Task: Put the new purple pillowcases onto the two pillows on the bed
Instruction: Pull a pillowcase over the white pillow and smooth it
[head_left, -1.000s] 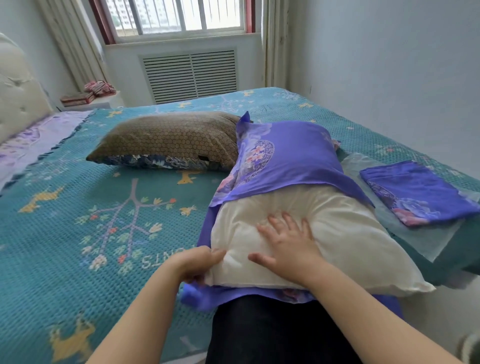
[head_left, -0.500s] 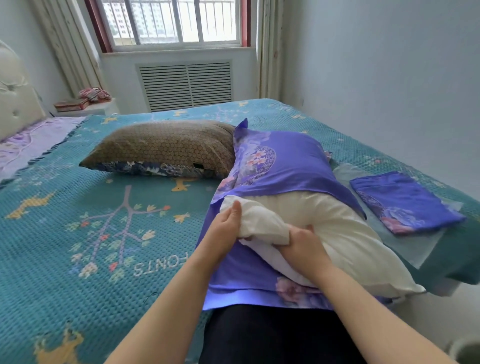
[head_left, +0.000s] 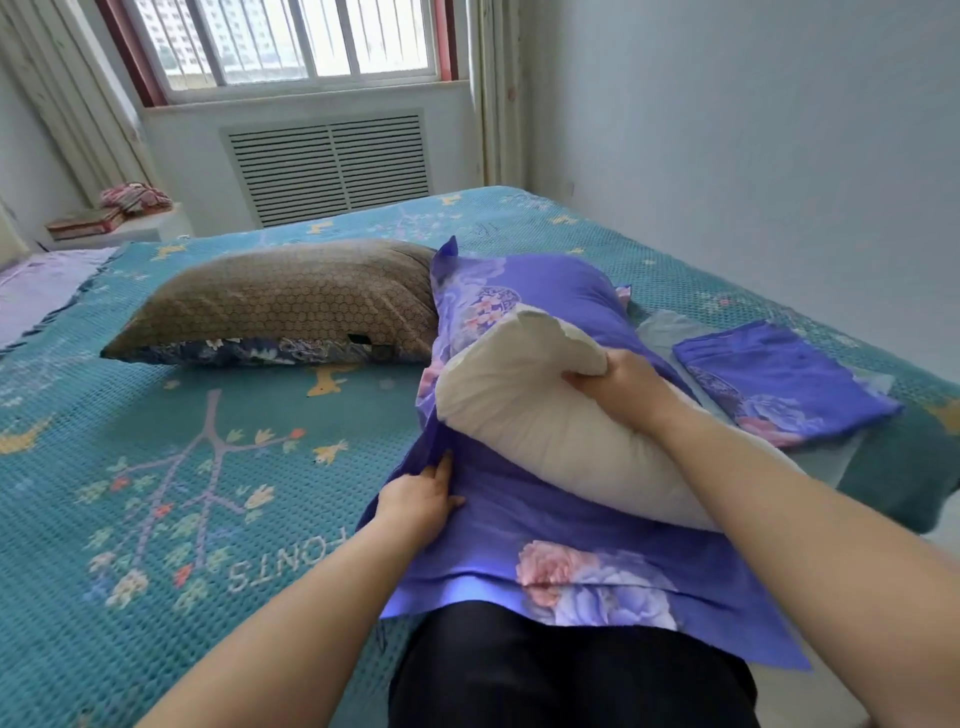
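Soft, even daylight enters from the barred, red-framed window (head_left: 291, 39) at the far wall, whose panes are overexposed to near white, leaving only faint shadows on the teal waffle-textured bedspread (head_left: 156, 467), while the wide-angle lens bends the frame edges and focus stays fairly sharp.

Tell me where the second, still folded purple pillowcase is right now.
The folded purple pillowcase lies at the right of the head view on the bed near the wall, just beyond the right hand and the white pillow.
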